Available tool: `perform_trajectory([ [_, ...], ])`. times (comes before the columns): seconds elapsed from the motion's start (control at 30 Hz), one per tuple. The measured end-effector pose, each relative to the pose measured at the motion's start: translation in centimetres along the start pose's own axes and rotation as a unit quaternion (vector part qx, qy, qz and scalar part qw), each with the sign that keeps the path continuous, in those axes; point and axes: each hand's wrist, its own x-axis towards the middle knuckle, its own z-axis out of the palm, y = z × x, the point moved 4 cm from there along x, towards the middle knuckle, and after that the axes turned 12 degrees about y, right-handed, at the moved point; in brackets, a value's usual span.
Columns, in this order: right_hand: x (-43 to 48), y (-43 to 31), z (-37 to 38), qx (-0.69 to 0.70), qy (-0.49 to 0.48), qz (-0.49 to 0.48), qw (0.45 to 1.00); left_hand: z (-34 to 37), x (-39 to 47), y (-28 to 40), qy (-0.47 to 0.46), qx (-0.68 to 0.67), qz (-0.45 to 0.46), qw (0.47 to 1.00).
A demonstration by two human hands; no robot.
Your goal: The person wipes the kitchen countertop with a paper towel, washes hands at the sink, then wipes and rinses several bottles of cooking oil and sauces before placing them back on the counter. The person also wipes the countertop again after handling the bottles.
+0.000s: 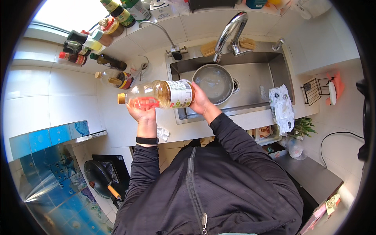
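Both my hands hold a large clear plastic bottle (160, 94) on its side in front of me. It has a yellow-orange cap, a white label and amber liquid, likely cooking oil, towards its base. My left hand (143, 111) supports the neck end from below, its fingers seen through the plastic. Against the base end lies my right hand (202, 100), thumb and palm wrapped round the bottom. Just right of the bottle, a round metal pan (213, 83) holding cloudy water sits in the stainless steel sink (252, 70).
A chrome faucet (235, 32) arches over the sink. Sauce bottles (110, 61) and a second plastic bottle (111, 78) stand left on the counter. A white wipes packet (282, 108) lies across the sink's front right edge. A lidded wok (98, 179) stands at lower left.
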Motion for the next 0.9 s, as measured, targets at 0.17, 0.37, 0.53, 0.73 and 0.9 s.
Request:
perform_trajectory([
  [0.17,-0.6,0.8,-4.1,-0.002,0.084,0.01,0.996,2.2,-0.8,-1.0,-0.099,0.002,0.103,0.99],
  [0.37,-1.9,-2.6,-8.6,0.06,0.07,0.028,0.995,3.3,-2.6,-1.8,-0.07,0.02,0.102,0.992],
  [0.53,-3.3,-4.7,-6.9,-0.066,0.145,-0.186,0.97,3.3,-2.8,-2.8,0.003,-0.003,0.066,0.998],
  [0.73,-6.6,-4.1,2.9,-0.616,0.087,-0.628,0.468,3.5,-3.9,-5.9,-0.087,-0.004,-0.121,0.989],
  [0.9,-0.4,-6.4,2.6,-0.587,0.03,-0.238,0.773,3.8,-4.4,-4.3,-0.009,0.029,-0.092,0.995],
])
